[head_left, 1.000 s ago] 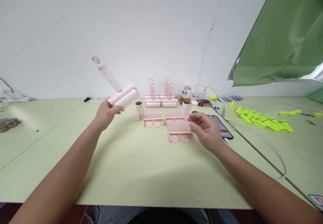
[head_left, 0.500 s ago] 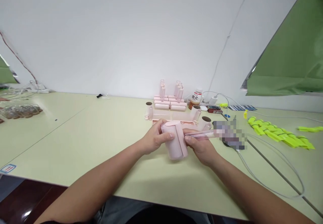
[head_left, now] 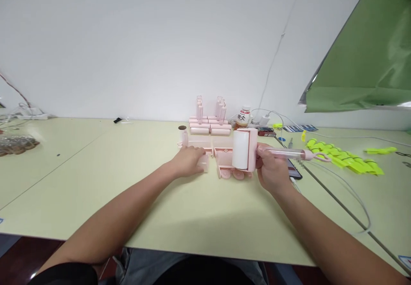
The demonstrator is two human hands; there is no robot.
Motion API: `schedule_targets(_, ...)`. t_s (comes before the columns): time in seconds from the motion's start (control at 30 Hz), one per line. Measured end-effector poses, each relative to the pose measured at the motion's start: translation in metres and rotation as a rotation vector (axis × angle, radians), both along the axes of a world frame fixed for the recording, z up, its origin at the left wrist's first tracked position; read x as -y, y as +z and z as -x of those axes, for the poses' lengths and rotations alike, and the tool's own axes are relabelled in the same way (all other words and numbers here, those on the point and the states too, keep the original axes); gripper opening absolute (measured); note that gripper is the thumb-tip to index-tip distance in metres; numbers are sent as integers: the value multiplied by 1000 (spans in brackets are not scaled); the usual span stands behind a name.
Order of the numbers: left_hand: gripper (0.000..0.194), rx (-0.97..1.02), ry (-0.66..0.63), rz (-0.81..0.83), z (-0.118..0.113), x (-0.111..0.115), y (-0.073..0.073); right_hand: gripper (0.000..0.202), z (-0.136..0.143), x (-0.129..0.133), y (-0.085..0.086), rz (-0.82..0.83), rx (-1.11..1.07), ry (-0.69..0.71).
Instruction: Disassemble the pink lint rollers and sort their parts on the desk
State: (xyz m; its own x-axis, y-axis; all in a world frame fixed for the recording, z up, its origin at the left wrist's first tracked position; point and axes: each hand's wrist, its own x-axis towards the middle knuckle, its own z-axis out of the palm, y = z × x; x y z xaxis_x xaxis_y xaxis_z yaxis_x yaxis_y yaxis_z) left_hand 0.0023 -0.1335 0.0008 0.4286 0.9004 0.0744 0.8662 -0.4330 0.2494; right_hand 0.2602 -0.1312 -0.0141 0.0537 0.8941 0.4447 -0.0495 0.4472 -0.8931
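Head view: over the counter (head_left: 180, 216), both arms (head_left: 135, 203) are stretched from the near edge. A pink roller (head_left: 241, 151) is gripped by the right hand (head_left: 272, 170), handle (head_left: 285, 153) toward the right edge. The left hand (head_left: 189, 161) is held palm-down over a clear piece (head_left: 203, 163); its grip cannot be told.

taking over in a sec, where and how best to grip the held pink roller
Probably the clear handle, coming from the person's right: it is slim and sticks out sideways past the right hand, while the wide white roll sits at the opposite end.
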Motion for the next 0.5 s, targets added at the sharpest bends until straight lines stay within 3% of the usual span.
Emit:
schedule_targets(0.13,42,-105,-72,-73,-13,-15,-9,28,2,4,-5,81,-29,7)
schedule_targets(0.33,47,4,-58,-169,-14,-21,-23,33,8,12,-4,79,144,53)
schedule_targets(0.4,36,113,-49,-218,-15,-16,-23,35,11,15,-4,84,183,99)
schedule_targets(0.5,29,523,30,-128,-19,4,-16,42,17,20,-5,117,215,129)
